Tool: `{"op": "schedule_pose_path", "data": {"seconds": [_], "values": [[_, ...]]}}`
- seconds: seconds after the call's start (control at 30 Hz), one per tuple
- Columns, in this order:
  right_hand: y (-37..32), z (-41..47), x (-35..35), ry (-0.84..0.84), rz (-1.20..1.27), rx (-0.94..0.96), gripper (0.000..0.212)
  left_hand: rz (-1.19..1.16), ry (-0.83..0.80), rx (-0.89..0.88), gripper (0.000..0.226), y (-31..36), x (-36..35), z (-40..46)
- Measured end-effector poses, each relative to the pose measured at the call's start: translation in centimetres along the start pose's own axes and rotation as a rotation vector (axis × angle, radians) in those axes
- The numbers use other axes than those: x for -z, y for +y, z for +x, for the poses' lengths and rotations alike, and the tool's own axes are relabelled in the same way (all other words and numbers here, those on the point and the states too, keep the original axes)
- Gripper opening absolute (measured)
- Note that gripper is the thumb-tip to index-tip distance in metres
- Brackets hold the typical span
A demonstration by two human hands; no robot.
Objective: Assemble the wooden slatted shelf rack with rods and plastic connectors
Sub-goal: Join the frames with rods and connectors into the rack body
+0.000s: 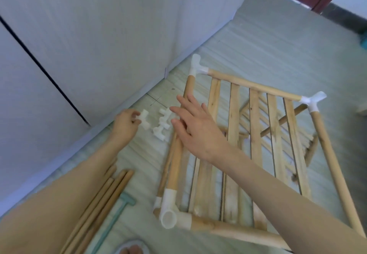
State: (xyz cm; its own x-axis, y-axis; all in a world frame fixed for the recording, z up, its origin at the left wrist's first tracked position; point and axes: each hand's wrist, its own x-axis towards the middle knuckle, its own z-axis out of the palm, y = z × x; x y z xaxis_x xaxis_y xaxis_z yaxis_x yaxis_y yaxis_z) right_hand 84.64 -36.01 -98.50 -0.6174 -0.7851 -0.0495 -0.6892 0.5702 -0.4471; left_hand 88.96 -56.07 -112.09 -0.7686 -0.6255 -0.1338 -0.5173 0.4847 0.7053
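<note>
we're pinching one white connector (144, 121) in our left hand (125, 123) and reaching the right hand (193, 123), fingers spread, over the shelf frame (256, 144) lying flat on the pale tiled floor (268, 41) by the white wall (99, 25), so we're probably risking scattering the loose connectors (162, 123) beside it

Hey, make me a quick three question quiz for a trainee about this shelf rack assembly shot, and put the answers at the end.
1. True or false: the left hand pinches a white connector.
2. Is the right hand A) gripping a rod or B) open, fingers spread?
3. What lies on the floor beside the loose rods?

Key: 1 true. 2 B. 3 a pale green mallet.
</note>
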Motion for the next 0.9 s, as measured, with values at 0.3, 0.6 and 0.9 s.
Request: {"op": "schedule_pose_path", "data": {"seconds": [0.3,0.6,0.9], "values": [[-4.4,-7.0,10.5,0.187,0.629,-0.287,0.038,-0.312,-0.160,-0.432,0.024,17.8,12.7,-11.0],[-4.4,-20.4,19.6,0.375,1.162,-0.339,0.020,-0.211,-0.311,-0.824,0.033,32.1,13.1,-22.7],[-2.0,-27.4,22.0,0.542,1.436,-0.302,0.012,-0.378,-0.276,-0.729,0.009,37.4,8.2,-28.2]]}}
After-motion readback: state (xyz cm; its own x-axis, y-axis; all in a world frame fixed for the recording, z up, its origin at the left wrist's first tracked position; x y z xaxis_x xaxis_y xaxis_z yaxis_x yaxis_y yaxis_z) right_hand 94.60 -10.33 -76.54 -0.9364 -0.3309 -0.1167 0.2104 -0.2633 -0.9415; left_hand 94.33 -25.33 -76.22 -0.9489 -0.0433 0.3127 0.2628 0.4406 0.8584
